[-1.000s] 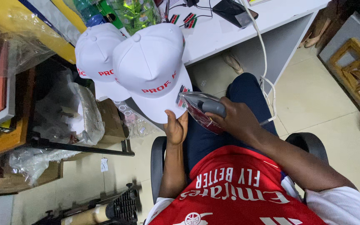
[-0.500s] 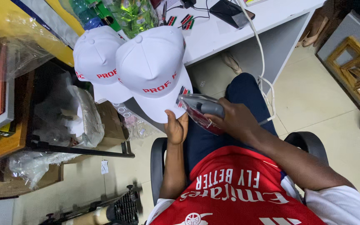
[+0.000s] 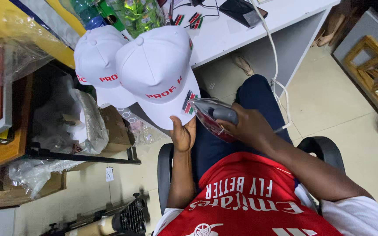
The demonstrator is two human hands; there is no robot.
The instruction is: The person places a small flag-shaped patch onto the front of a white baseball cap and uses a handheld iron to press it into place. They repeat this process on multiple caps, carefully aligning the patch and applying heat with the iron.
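My left hand (image 3: 183,134) grips the brim of a white cap (image 3: 158,74) with red lettering and a small striped flag patch, holding it up in front of me. A second white cap (image 3: 96,61) with red lettering sits just behind and left of it. My right hand (image 3: 246,126) is closed on the grey handle of a red and clear flat iron (image 3: 213,119), whose tip lies against the flag patch on the brim of the near cap. A white cord (image 3: 276,83) runs from the iron up to the desk.
A white desk (image 3: 241,35) stands ahead with a dark phone (image 3: 242,9), small flag patches (image 3: 188,19) and green bottles (image 3: 132,13). Shelving (image 3: 44,148) with plastic bags fills the left. I sit on a black chair (image 3: 329,150). A wooden frame (image 3: 375,74) stands at right.
The view has shifted slightly, so the caps appear a little further right. Both hands keep their hold; the iron stays at the brim.
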